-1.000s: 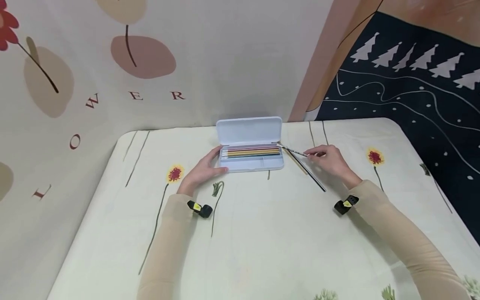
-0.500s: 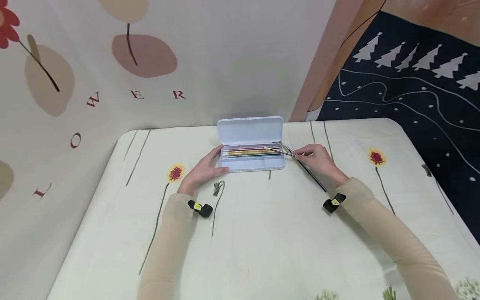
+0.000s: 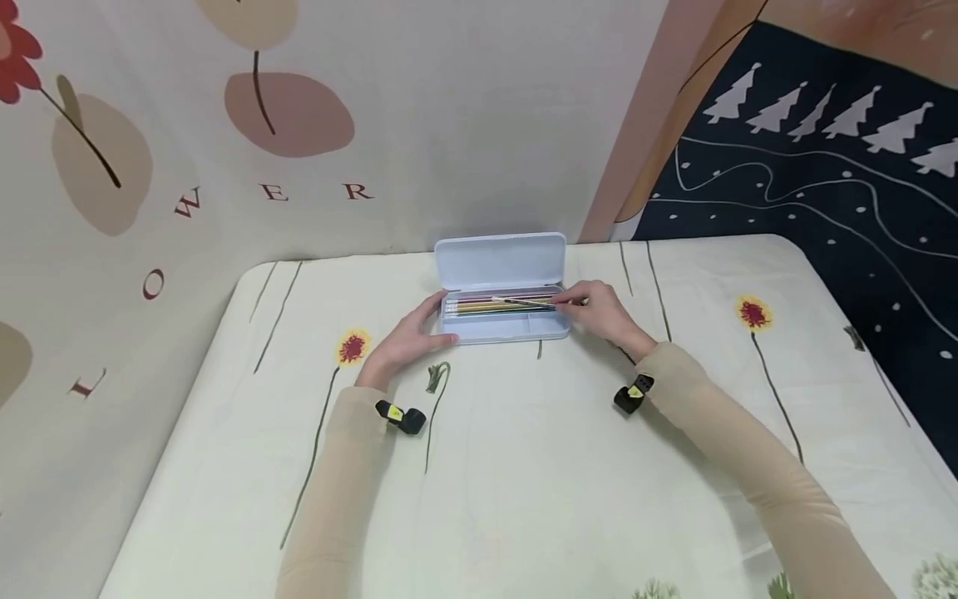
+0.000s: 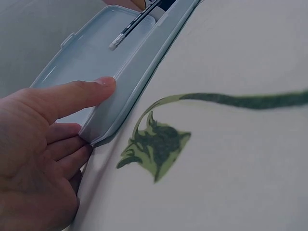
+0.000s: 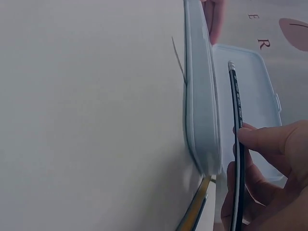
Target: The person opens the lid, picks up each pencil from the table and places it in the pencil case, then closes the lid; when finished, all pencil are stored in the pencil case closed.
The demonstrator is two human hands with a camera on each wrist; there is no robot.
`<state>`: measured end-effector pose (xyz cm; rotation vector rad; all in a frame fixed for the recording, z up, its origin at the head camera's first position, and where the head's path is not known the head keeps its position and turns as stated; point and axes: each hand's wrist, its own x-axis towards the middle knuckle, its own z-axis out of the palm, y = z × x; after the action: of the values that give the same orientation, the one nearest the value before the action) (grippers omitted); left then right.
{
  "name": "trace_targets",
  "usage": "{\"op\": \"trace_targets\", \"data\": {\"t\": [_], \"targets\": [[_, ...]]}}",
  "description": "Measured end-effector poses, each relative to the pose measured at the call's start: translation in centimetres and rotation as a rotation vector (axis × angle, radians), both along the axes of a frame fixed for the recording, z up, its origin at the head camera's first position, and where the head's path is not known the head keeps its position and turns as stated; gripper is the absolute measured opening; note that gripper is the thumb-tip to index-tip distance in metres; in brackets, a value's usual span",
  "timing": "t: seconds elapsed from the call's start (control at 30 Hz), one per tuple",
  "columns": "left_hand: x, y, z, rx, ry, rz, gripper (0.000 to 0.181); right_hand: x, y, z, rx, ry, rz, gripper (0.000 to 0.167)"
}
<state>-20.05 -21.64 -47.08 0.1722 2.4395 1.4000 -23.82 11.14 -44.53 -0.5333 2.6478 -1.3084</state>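
A pale blue pencil case (image 3: 486,336) lies with its lid (image 3: 500,262) raised at the back of the table. Several coloured pencils (image 3: 467,308) with white ends lie side by side in its rear compartment. My left hand (image 3: 404,339) grips the case's left end, and the left wrist view shows the thumb (image 4: 91,94) on its front wall. Between thumb and fingers, my right hand (image 3: 602,312) pinches a dark, white-striped pencil (image 5: 236,96). That pencil is held over the case, its eraser end pointing left.
Beside the case's right end, a yellow pencil (image 5: 196,204) and a dark one lie on the table, mostly hidden by my right hand in the head view. A patterned cloth wall (image 3: 419,125) rises just behind the case. Printed flowers mark the white tablecloth (image 3: 509,466).
My right hand has moved left with the striped pencil, bringing it from the case's right edge to over the pencils inside. My left hand has stayed on the case.
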Motion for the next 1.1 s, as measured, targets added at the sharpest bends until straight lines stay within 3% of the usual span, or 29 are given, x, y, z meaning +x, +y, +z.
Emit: {"op": "trace_targets", "data": {"t": [0.23,0.53,0.93,1.1], "targets": [[0.4,0.0,-0.2,-0.009,0.015,-0.005,0.086,-0.3,-2.1,0.1,0.004,0.037,0.054,0.018],[0.2,0.0,-0.2,0.006,-0.001,-0.001,0.087,-0.6,-3.5,0.1,-0.008,0.011,0.029,0.017],[0.1,0.1,0.3,-0.025,0.007,-0.008,0.087,-1.2,-6.0,-0.2,0.027,-0.028,0.059,0.016],[0.0,0.0,0.4,-0.024,0.01,-0.008,0.087,-1.4,-6.9,-0.6,0.051,-0.005,0.073,0.014]]}}
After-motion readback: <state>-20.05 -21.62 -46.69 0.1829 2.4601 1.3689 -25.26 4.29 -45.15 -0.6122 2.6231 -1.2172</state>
